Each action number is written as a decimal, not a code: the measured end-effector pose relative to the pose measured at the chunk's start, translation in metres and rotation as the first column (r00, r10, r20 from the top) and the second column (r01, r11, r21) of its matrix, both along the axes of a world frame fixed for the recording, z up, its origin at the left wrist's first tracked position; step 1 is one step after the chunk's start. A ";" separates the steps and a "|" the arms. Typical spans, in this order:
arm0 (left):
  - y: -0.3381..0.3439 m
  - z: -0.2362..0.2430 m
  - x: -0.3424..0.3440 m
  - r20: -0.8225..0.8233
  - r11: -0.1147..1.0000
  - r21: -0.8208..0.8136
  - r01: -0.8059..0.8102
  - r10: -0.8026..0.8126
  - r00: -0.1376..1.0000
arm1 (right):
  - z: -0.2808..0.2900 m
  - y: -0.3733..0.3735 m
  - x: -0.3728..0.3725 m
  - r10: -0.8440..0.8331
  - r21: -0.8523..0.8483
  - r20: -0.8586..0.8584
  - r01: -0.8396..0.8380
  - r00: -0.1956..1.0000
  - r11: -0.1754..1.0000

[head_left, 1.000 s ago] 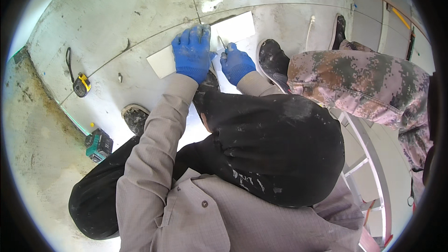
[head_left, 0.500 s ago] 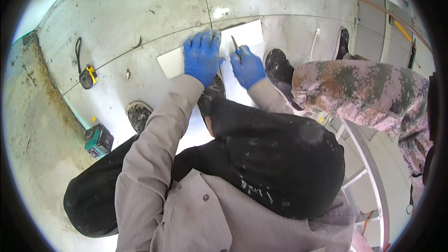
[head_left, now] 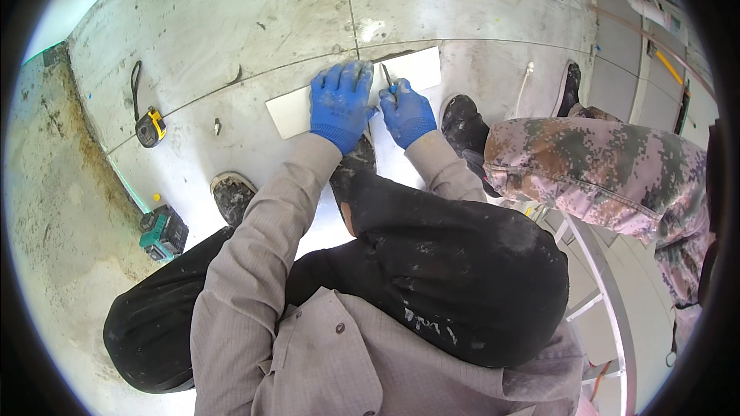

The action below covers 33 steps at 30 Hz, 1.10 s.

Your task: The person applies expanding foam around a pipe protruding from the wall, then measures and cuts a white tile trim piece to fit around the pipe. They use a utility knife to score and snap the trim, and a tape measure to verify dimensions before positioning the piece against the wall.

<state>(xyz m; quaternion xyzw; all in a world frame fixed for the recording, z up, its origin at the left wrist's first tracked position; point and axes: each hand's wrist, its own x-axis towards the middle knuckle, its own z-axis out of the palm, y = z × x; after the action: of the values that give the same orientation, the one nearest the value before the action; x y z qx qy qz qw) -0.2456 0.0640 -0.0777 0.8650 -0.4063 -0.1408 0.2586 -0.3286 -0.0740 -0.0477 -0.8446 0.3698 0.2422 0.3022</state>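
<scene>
A white rectangular strip (head_left: 420,69) lies slanting across the grey floor panels in front of me. My left hand (head_left: 341,104), in a blue work glove, is spread flat on its middle, the fingers pointing away from me. Just to the right, my right hand (head_left: 407,113), gloved alike, is closed round a knife (head_left: 386,74). Its thin dark blade points away and slightly left, over the strip. Most of the handle is hidden in the fist. Whether the blade tip touches the strip cannot be made out.
Left on the floor lie a yellow-and-black tape measure (head_left: 150,128), a small metal piece (head_left: 217,126) and a teal box-shaped device (head_left: 163,233). A co-worker's camouflage trouser leg (head_left: 586,154) and shoe (head_left: 465,123) are close at right, above a white metal ladder-like frame (head_left: 609,293).
The whole view has shifted slightly. Against the strip, my right hand with the knife has come a little to the left. My left hand stays in place on the strip.
</scene>
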 end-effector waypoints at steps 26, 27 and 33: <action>-0.005 0.001 0.002 0.057 0.996 0.090 0.015 -0.020 0.998 | 0.009 0.007 -0.006 0.031 0.039 -0.271 -0.022 0.962 0.999; -0.004 0.002 0.001 0.048 0.996 0.092 0.012 -0.016 0.999 | 0.009 0.009 -0.011 0.019 0.035 -0.282 -0.009 0.959 0.999; -0.002 0.004 0.002 0.032 0.995 0.101 0.007 -0.010 0.999 | 0.010 0.019 -0.027 -0.021 0.017 -0.307 0.028 0.952 0.999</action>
<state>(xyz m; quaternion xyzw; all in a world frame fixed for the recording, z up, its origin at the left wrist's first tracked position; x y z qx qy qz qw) -0.2433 0.0623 -0.0742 0.8775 -0.4064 -0.1481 0.2072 -0.3559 -0.0549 -0.0379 -0.7889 0.4201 0.3704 0.2530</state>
